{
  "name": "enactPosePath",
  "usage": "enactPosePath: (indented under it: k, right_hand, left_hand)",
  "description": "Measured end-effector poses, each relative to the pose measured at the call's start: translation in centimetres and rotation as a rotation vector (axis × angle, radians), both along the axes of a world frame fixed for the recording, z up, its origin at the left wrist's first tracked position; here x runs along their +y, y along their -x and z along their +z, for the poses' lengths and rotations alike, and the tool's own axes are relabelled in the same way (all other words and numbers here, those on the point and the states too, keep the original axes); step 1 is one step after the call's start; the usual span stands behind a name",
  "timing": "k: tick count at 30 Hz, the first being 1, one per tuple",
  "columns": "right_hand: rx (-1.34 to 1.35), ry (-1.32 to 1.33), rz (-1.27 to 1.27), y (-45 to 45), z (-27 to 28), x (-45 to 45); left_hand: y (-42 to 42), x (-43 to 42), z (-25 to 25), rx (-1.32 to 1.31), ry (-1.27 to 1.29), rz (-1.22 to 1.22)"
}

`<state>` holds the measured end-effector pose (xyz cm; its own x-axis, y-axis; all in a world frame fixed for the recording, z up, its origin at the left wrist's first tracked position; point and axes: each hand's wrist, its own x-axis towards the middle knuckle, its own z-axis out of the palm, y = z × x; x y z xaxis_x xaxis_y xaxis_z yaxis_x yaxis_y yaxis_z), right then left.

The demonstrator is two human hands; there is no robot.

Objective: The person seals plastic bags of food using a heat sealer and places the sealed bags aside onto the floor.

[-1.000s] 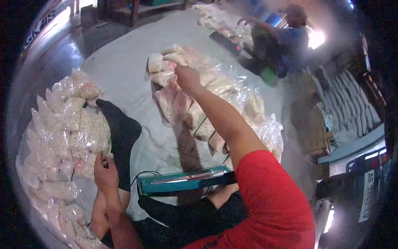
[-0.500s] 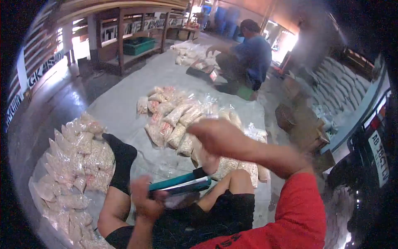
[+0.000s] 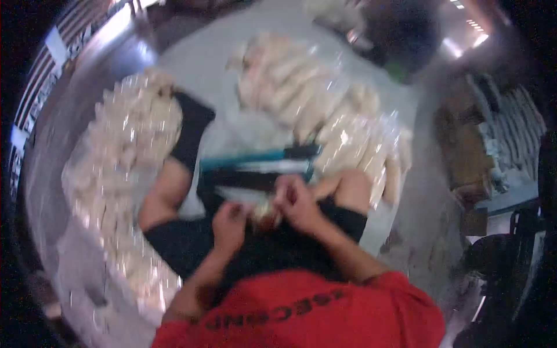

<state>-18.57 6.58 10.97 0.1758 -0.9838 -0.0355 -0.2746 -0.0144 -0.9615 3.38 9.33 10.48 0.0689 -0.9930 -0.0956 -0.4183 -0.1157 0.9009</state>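
Observation:
Over the lap, my left hand (image 3: pixel 230 223) and my right hand (image 3: pixel 293 200) are close together with bent fingers. Between them is a small pale and brownish thing (image 3: pixel 266 217), too blurred to name. The fingers of both hands look pinched at its two sides. Just beyond the hands, a teal and black flat device (image 3: pixel 249 165) lies across the legs' gap. Filled clear plastic bags (image 3: pixel 125 139) are heaped on the left, beside the dark sock. More filled bags (image 3: pixel 325 98) lie in a pile ahead and to the right.
A pale sheet (image 3: pixel 223 136) covers the floor. At the top right sits another person (image 3: pixel 403 35), blurred, near more bags. Cardboard boxes (image 3: pixel 467 151) and stacked white sacks (image 3: pixel 519 127) stand at the right, with a dark vehicle part (image 3: pixel 502 261) below.
My right hand has come back from the bags ahead to the lap, and my left hand has moved in beside it. The view has tilted down, and the device lies flat beyond the hands.

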Motion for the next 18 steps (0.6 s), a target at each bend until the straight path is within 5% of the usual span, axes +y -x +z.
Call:
enactPosePath:
  k: [1,6,8,18]
  right_hand:
    - [-0.307,0.005,0.118,1.1,-3.5,0.0]
    - [-0.173,0.015,0.255,0.7,-4.1,0.7]
    - [-0.091,-0.143,0.008,0.8,-3.1,0.7]
    - [-0.375,-0.104,-0.158,0.6,-3.4,1.0]
  left_hand:
    - [0.1,-0.1,0.9,0.097,-0.026,-0.018]
    - [0.6,-0.7,-2.3,0.564,0.02,-0.071]
    - [1.0,-1.0,-1.4,0.589,-0.002,-0.012]
    - [2.5,-1.1,-0.6,0.484,0.207,0.1]
